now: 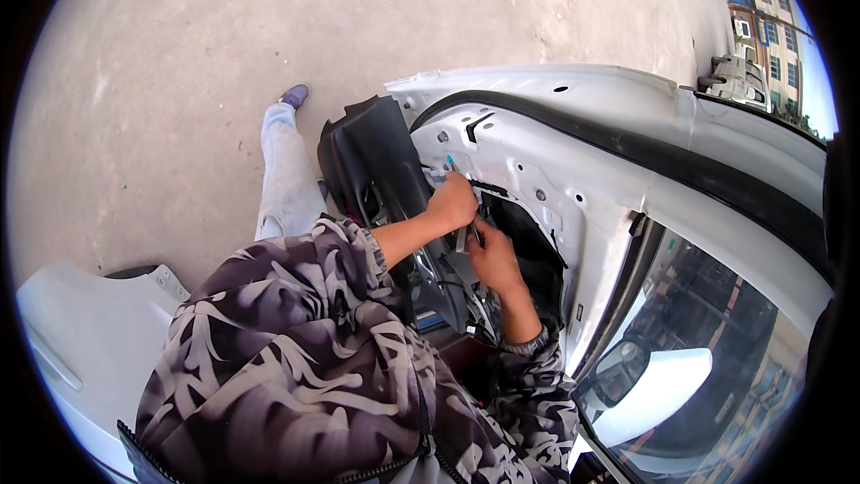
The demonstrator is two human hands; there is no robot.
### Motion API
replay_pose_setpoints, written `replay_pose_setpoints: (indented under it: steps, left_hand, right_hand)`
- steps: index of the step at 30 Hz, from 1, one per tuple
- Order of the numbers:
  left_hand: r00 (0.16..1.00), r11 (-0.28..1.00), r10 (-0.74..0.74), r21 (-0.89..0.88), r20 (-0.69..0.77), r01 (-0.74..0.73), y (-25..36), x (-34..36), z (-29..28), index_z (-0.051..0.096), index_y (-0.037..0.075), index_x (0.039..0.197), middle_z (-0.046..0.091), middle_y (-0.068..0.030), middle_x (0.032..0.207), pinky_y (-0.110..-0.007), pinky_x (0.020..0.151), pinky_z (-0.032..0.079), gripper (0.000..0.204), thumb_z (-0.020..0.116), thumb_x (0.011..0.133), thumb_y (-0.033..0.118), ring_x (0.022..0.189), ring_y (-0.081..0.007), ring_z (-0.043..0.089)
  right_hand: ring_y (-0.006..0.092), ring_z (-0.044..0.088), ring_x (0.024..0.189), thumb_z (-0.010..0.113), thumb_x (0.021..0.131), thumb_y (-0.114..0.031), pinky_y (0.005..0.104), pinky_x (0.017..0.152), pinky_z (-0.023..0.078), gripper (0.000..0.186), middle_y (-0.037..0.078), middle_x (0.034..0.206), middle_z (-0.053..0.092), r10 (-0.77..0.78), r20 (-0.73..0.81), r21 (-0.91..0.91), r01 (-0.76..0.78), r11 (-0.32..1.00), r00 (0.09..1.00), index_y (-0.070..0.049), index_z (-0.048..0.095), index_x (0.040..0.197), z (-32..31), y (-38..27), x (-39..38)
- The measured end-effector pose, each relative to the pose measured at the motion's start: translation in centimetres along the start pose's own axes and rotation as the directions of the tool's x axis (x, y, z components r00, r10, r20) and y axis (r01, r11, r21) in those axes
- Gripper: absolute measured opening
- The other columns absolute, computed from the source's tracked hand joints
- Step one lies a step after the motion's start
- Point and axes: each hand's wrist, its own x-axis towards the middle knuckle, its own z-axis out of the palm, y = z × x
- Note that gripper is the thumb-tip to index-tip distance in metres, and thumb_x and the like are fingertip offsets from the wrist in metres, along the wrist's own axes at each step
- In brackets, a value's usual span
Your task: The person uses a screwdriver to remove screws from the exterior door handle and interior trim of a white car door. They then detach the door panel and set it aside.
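Observation:
In the head view, my left hand [452,203] is closed at the inner door frame [554,181] of a white car, just below a small teal piece [449,161]; what it grips is hidden. Below and right of it, my right hand [493,260] grips a narrow silvery metal piece [462,237] beside the dark door opening [527,246]. A black door panel [367,152] with wiring behind it hangs off the door, left of both hands.
The door's glass and white side mirror [658,381] are lower right. Another white car panel [85,332] is lower left. My leg [285,170] stands on concrete floor [179,108]. Parked vehicles [739,81] and a building [775,18] show upper right.

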Motion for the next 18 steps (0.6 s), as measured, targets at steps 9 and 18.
replay_pose_setpoints:
  steps: [9,18]
  left_hand:
    - [0.989,0.98,0.107,-0.155,-0.102,-0.122,-0.4,-0.3,0.5,0.036,-0.018,0.09,0.056,-0.0346,0.073,-0.048,0.065,0.048,0.032,0.049,0.079,0.01,0.07,-0.0459,0.059]
    - [0.985,0.932,0.168,-0.33,0.028,-0.15,-4.2,1.0,1.2,0.04,-0.009,0.089,0.055,-0.0273,0.079,-0.043,0.065,0.044,0.025,0.046,0.084,0.015,0.075,-0.0375,0.057]
  right_hand:
    - [0.0438,0.059,0.079,0.046,0.082,-0.007,0.0508,0.07,0.047,0.051,0.025,0.086,0.061,-0.016,0.035,-0.4,0.028,0.916,0.999,-0.014,0.041,0.132,-0.3,-0.5,-0.1]
    - [0.0412,0.062,0.067,0.05,0.077,-0.003,0.0506,0.062,0.049,0.067,0.024,0.076,0.062,0.073,0.021,-0.608,-0.045,0.793,0.997,-0.004,0.025,0.139,2.4,-2.2,-0.6]
